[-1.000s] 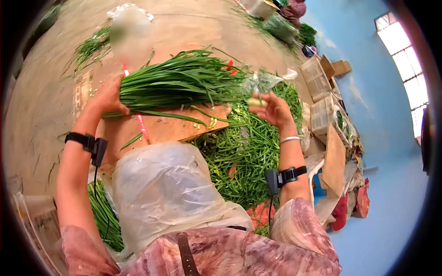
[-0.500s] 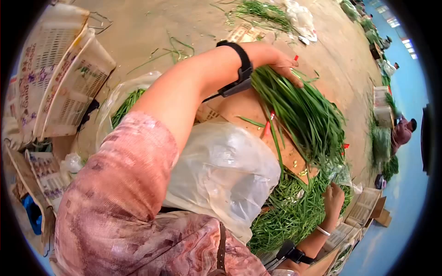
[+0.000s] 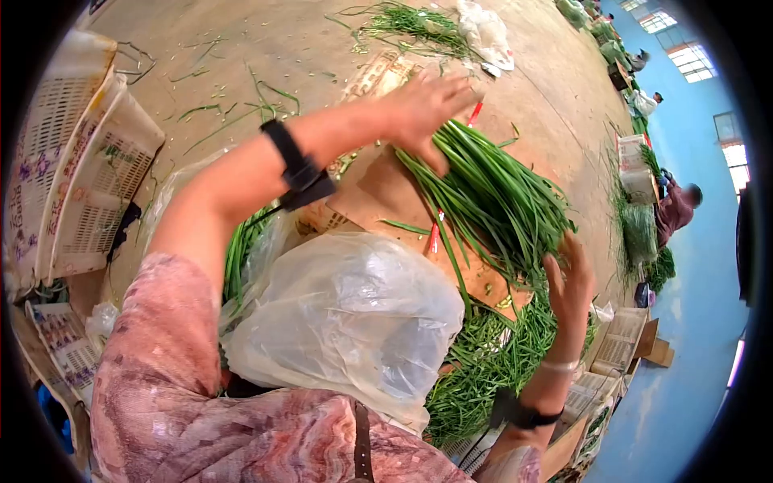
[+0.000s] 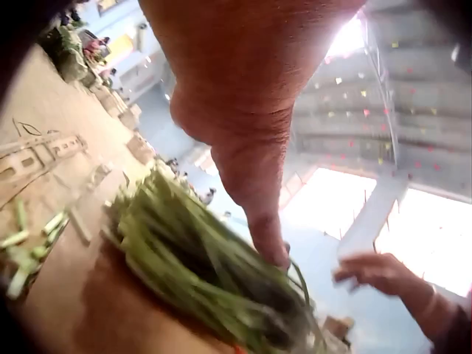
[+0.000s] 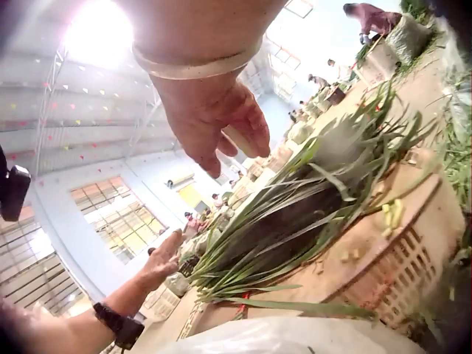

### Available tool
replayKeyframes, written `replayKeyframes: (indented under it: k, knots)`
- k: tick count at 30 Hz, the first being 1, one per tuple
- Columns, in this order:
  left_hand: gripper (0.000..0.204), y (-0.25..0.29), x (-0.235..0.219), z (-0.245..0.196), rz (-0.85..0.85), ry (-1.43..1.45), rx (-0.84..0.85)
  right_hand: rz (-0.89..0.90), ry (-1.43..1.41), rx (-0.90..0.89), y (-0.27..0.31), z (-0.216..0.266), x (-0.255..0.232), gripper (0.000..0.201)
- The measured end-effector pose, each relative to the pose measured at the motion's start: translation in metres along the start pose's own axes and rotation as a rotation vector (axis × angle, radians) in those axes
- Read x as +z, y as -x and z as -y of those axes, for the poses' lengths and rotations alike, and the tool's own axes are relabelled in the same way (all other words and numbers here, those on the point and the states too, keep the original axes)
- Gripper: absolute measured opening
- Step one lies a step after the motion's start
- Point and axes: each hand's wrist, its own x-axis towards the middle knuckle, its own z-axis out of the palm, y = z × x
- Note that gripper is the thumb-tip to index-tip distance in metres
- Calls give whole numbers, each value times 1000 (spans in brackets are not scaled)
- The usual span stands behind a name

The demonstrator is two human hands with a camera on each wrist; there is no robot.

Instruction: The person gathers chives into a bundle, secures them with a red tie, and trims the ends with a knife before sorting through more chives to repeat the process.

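A thick bunch of long green stalks (image 3: 503, 193) lies on a brown board (image 3: 366, 189), red strips (image 3: 435, 235) showing beside it. Over its far-left end, my left hand (image 3: 423, 113) has fingers spread and thumb apart; whether it touches the stalks is unclear. By the opposite, leafy end is my right hand (image 3: 570, 278), fingers loosely bent. Something pale (image 5: 240, 140) lies along a finger of the right hand (image 5: 210, 114) in the right wrist view. The board tops a slotted crate (image 5: 409, 273) there.
Clear plastic (image 3: 354, 298) covers the lap. Loose green cuttings (image 3: 483, 386) are heaped at the right, below the board. White crates (image 3: 105, 177) stand at the left. More stalks (image 3: 419, 28) and a white bag (image 3: 485, 36) lie on the floor beyond; another person (image 3: 675, 211) is far right.
The head view has turned. My left hand, earlier against the bunch's end, now has its fingers spread above it. My right hand has come up closer to the leafy end.
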Motion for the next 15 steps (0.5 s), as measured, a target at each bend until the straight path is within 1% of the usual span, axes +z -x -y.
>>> replayKeyframes:
  k: [1, 2, 4, 6, 7, 8, 9, 10, 12, 13, 14, 15]
  knots:
    - [129, 13, 3, -13, 80, -81, 26, 27, 24, -99, -22, 11, 5, 57]
    - [129, 22, 3, -28, 79, -84, 32, 56, 45, -199, -46, 22, 11, 63]
    - [134, 32, 5, -54, 235, -183, 70, 117, 114, -358, -98, 23, 39, 72]
    - [135, 28, 15, -61, 253, -205, 47, 305, 39, -328, -144, 21, 72, 78]
    - [135, 25, 30, -59, 164, -175, 1, 302, 39, -326, -161, 20, 87, 78]
    - [136, 20, 40, -59, 78, -143, -45, 382, 32, -294, -175, 18, 100, 77]
    - [134, 13, 42, -59, 100, -200, -103, 466, 25, -263, -182, 19, 108, 76]
    - [134, 8, 44, -58, 106, -197, -104, 471, 21, -259, -185, 17, 112, 76]
    - [133, -3, 43, -56, 173, -313, -159, 629, -102, -166, -187, 14, 116, 74]
    - [133, -6, 44, -58, 182, -364, -166, 624, -93, -150, -187, 9, 122, 68]
    - [133, -9, 47, -56, 189, -359, -164, 628, -96, -143, -186, 5, 127, 68]
    - [133, -12, 49, -52, 137, -353, -167, 617, -75, -199, -184, 2, 132, 67]
